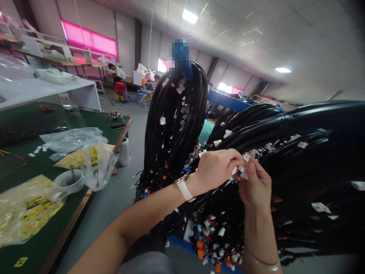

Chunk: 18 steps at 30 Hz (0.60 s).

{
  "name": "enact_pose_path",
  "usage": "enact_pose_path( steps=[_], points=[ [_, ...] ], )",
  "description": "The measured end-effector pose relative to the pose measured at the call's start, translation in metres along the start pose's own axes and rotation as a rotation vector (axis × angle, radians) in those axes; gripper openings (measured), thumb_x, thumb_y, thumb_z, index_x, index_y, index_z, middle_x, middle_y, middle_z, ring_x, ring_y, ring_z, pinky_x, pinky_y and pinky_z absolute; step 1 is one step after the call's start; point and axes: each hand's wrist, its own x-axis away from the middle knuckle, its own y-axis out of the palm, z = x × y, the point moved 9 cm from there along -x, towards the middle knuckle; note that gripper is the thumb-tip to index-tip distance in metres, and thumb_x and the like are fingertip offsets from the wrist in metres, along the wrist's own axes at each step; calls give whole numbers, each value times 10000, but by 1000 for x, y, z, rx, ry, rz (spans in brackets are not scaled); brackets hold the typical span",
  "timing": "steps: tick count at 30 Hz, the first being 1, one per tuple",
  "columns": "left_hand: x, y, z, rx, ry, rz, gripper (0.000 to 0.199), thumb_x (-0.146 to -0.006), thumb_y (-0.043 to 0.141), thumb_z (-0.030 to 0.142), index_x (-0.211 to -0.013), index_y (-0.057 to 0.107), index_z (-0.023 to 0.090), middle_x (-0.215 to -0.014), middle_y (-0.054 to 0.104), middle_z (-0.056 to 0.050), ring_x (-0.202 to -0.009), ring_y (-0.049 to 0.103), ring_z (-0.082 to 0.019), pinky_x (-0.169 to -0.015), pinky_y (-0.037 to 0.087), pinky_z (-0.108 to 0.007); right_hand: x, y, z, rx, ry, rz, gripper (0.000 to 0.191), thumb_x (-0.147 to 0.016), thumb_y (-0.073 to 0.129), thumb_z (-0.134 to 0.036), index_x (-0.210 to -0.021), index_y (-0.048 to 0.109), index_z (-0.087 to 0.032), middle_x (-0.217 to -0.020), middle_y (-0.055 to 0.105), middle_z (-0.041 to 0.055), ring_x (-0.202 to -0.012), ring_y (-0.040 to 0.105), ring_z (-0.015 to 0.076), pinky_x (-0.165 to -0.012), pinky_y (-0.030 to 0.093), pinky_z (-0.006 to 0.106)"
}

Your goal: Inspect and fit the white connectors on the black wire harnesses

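My left hand (216, 167), with a white-strapped watch at its wrist, has its fingers pinched at small white connectors (242, 172). Facing it, my right hand (256, 182) has thumb and fingers closed round the same cluster. One white connector (246, 156) shows between the fingertips, with a bit of yellow beside it. Fingers hide part of the cluster. Behind and below both hands hang thick black wire harnesses (299, 125), ending in many white, orange and blue connectors. Another black harness bundle (151, 140) hangs to the left of my hands.
A blue rack bar (225, 101) carries the harnesses. To the left is a green-topped table (42, 255) with bags of yellow parts (42, 205), a white cup (68, 180) and a phone (118, 126). A wrapped roll (124, 152) stands beside it. People sit farther back.
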Motion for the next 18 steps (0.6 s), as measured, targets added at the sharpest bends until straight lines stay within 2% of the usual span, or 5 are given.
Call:
enact_pose_path(
  steps=[4, 10, 14, 18],
  points=[
    [-5, -1, -11, 109, -152, -10, 160, -822, 653, 367, -794, 653, 209, -598, 610, 54, -529, 510, -94, -526, 356, -224, 0, 0, 1, -14, 4, -14, 353, -666, 805, -405, -966, 743, -229, -759, 668, 13, -550, 515, 93, -449, 403, 209],
    [-6, -1, -15, 176, -208, -19, 146, -778, 693, 342, -725, 638, 217, -513, 502, 76, -495, 430, -93, -518, 318, -233, -2, -3, 1, 1, -15, -17, 346, -672, 803, -385, -977, 748, -230, -800, 682, 17, -570, 531, 93, -476, 419, 212],
    [-6, 1, -16, 163, -234, -23, 145, -778, 691, 328, -701, 640, 216, -502, 504, 70, -497, 438, -98, -518, 311, -238, -3, -7, 1, 54, -34, -16, 344, -686, 793, -361, -1003, 742, -237, -914, 696, 29, -624, 553, 107, -512, 432, 232],
    [-7, 1, -16, 172, -230, -19, 137, -781, 689, 294, -686, 635, 211, -494, 501, 71, -489, 441, -93, -510, 308, -233, -3, -9, 1, 93, -42, -11, 350, -698, 787, -355, -1027, 736, -245, -906, 693, 15, -637, 548, 101, -536, 433, 232]
  ],
)
